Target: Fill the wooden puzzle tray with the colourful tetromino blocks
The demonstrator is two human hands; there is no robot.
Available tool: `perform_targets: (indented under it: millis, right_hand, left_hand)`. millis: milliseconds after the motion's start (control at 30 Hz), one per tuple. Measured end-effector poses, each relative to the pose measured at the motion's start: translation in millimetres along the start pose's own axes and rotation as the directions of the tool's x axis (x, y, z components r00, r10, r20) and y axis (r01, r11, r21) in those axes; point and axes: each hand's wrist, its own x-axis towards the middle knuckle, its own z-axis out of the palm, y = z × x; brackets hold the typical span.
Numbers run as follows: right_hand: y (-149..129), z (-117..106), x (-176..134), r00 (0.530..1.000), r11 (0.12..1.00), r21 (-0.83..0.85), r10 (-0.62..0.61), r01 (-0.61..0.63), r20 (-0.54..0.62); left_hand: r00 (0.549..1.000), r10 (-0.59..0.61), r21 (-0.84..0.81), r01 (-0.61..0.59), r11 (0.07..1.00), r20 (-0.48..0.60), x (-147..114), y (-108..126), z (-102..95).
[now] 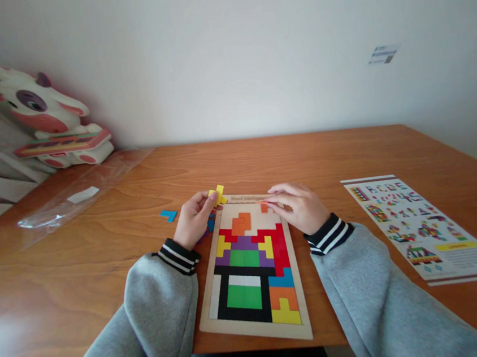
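A wooden puzzle board [255,336] lies on the table in front of me, its lower part filled with coloured block pieces. An orange piece [241,223] sits in the upper part on bare wood. My left hand [194,217] is over the board's upper left corner, thumb and fingers closed on a yellow puzzle piece [218,195]. My right hand [299,205] is over the upper right corner. Its thumb and fingertips are pinched at a small orange puzzle piece [264,207], which they partly hide. Blue pieces [211,222] lie partly hidden beside my left hand.
A blue piece [168,215] lies left of my left hand. A printed pattern sheet [429,226] lies on the right of the wooden table [262,162]. At the back left are a clear plastic bag [82,197] and a cow-shaped toy keyboard [62,143] near the wall.
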Motion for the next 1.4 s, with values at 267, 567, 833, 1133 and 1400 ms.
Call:
perform_targets:
  millis: [267,567,833,1133,1400]
  right_hand:
    - [-1,-5,-3,0.976,0.985,0.051,-0.169,0.164,0.14]
    - [-4,5,-5,0.935,0.95,0.007,-0.308,0.312,0.173]
    - [4,8,-8,0.966,0.981,0.044,-0.191,0.186,0.174]
    - [7,11,-10,0.972,0.99,0.057,-0.139,0.13,0.189]
    - [9,11,-9,0.976,0.996,0.074,-0.054,0.039,0.21]
  left_hand:
    - [0.999,-0.008,-0.03,0.01,0.999,0.037,-2,2,3.3]
    - [0.996,0.013,-0.006,-0.012,1.0,0.092,-5,5,6.1]
    - [0.996,0.011,-0.032,-0.008,0.999,0.084,-5,6,6.9]
    - [0.996,-0.007,-0.02,0.009,1.0,0.09,-5,8,7.5]
    - [0.992,-0.014,-0.013,0.015,1.0,0.123,-5,5,7.1]
